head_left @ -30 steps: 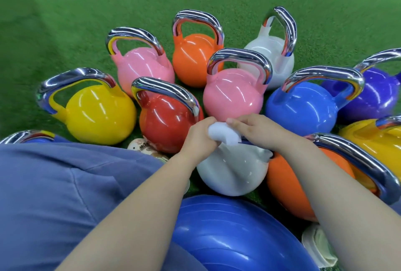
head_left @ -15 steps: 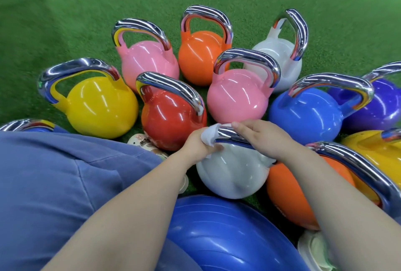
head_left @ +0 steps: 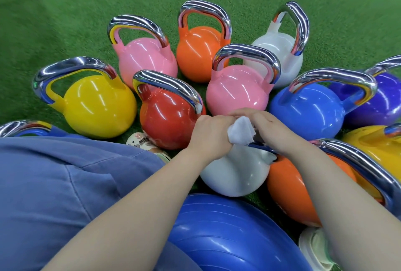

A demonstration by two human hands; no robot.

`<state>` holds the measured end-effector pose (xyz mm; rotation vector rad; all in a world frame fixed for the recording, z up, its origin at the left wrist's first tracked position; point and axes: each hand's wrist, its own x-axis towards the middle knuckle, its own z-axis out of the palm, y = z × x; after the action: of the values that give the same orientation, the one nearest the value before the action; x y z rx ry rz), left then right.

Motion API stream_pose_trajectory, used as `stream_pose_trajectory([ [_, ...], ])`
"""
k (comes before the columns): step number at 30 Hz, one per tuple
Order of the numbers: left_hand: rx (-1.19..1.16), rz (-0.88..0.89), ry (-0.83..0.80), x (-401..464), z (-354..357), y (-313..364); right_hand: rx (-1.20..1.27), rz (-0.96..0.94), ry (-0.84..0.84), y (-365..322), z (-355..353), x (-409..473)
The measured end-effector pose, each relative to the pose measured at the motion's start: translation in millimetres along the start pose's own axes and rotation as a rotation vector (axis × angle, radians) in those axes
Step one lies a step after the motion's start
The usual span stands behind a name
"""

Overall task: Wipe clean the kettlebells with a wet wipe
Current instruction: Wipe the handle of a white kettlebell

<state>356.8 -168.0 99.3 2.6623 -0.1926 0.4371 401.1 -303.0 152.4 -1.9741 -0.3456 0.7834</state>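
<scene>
While wiping the nearest kettlebell, both hands meet over its handle: left hand (head_left: 211, 135) and right hand (head_left: 274, 130) each clenched on the wet wipe (head_left: 240, 132), bunched between them and pressed onto the chrome bar; probably wrapped that way so the cloth slides along the handle with pressure from both sides. White kettlebell (head_left: 234, 173) directly below the hands, standing upright on the green turf (head_left: 65, 10), wedged between the red kettlebell (head_left: 167, 120) and an orange kettlebell (head_left: 303, 192) lying tilted to the right; handle mostly hidden under the hands. Clustered close, touching or nearly so, likely to keep every bell within reach from one seat on the blue exercise ball (head_left: 227, 238). Counted by colour: two pink, two orange, two white, two yellow, one red, one blue, one purple, plus a blue one half hidden at the left edge behind the blue-clad knee (head_left: 54, 183); twelve in view. One wipe in use; a pale container at the bottom right, contents unclear.
</scene>
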Motion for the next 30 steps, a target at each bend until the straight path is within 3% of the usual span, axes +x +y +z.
stream_pose_trajectory([
  [4,-0.065,-0.134,0.009,-5,5,-2,-0.081,-0.151,0.0,-4,-1,-5],
  [10,-0.457,-0.524,-0.018,-19,10,-7,-0.768,-0.281,0.069,-12,10,-17],
  [13,-0.691,-0.672,-0.009,-24,11,-9,-0.876,-0.288,0.075,-12,19,-13],
  [18,-0.844,-0.904,-0.041,-28,27,-20,-1.143,-0.221,-0.005,-27,43,1],
  [22,-0.832,-0.893,-0.17,-29,22,-16,-1.299,-0.182,-0.061,-43,58,11],
  [25,-0.718,-0.801,-0.169,-34,15,-19,-1.443,-0.072,-0.144,-49,70,22],
  [27,-0.638,-0.71,-0.311,-37,9,-27,-1.541,0.005,-0.212,-53,77,28],
  [30,-0.755,-0.705,-0.42,-44,0,-40,-1.588,0.107,-0.322,-59,85,36],
])
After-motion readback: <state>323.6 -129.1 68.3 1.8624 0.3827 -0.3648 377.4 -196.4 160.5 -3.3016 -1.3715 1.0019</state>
